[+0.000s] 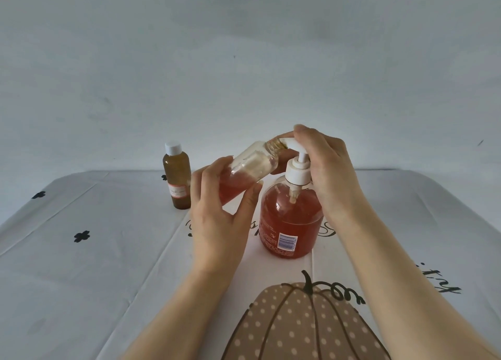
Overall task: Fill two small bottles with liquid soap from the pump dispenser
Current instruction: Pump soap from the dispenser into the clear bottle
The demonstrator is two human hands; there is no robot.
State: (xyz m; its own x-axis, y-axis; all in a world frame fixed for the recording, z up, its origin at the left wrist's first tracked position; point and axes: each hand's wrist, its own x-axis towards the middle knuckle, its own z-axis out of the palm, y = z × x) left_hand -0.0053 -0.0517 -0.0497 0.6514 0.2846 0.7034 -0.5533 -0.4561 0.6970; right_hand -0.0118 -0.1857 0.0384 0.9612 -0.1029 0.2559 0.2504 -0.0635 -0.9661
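Gripping the open small bottle [245, 169] round its lower body, our left hand [217, 221] holds it tilted, thumb and fingers wrapped about it, with the threaded neck raised against the spout of the pump dispenser [291, 224]. Our right hand [326, 169] curls over the pump head, fingers draped across the top of the spout, grasping it for a press. Reddish soap lies in the lower part of the tilted bottle; the upper part is clear.

The dispenser stands upright on the tablecloth [108, 251], well over half full. To the left of the dispenser and a little behind it, well apart, the capped small bottle [176, 178] stands upright, white cap on and amber to the shoulder; we judge that one finished.

So the step in hand is filling the second bottle. The next move calls for steady downward strokes while we hold the neck snug on the spout, since a slip would drop soap beside the dispenser. After that we must level the bottle and fit its cap, which we cannot see here.
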